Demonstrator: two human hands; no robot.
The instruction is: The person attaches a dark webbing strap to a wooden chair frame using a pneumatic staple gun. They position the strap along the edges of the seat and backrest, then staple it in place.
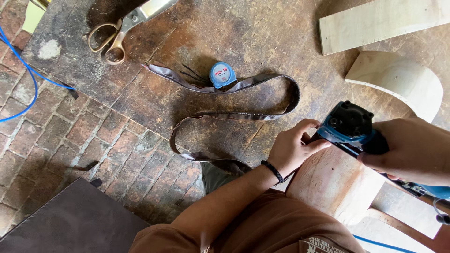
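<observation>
**Stapler on the curved wood piece, strap not yet in hand**

We have our right hand (pixel 412 150) closed around the body of a blue power stapler (pixel 351 126), its black head pressed toward a curved wooden piece (pixel 335 180) propped in front of us. Our left hand (pixel 293 147), with a dark bracelet on the wrist, has its fingers curled at the tool's nose and the wood's top edge, steadying both.

By our judgement the work is at an early stage: the long brown leather strap (pixel 234 115) lies loose across the worn workbench (pixel 187 33), one end hanging over the edge, not fastened to anything.

Counting what we see: one strap, one blue tape measure (pixel 223 74) resting on it, one pair of large scissors (pixel 126 26), one stapler, one flat plank (pixel 379 21), and one more curved panel (pixel 398 79) lying on the bench.
</observation>
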